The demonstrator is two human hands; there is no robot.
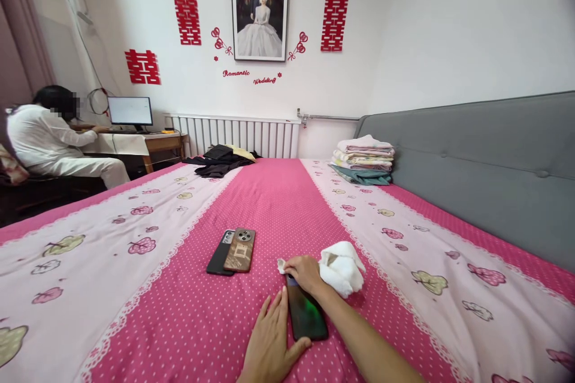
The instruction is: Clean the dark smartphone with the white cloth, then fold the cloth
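A dark phone (308, 314) with a greenish sheen lies on the pink dotted bedding in front of me. My left hand (271, 335) rests flat beside it, fingers stretched along its left edge and thumb touching its bottom edge. Over the phone's top end, my right hand (305, 274) is closed with fingers bent. A small white cloth end pokes out by those fingertips, and the bunched white cloth (342, 269) sits against the hand's right side. Farther left, a brown patterned phone (239, 251) partly overlaps a black phone (219, 257).
Folded linens (363, 158) are stacked by the grey headboard (485, 161). Dark clothes (222, 158) lie at the bed's far edge, before a white radiator (251, 134). A person (49, 131) sits at a desk with a monitor (130, 111) on the left.
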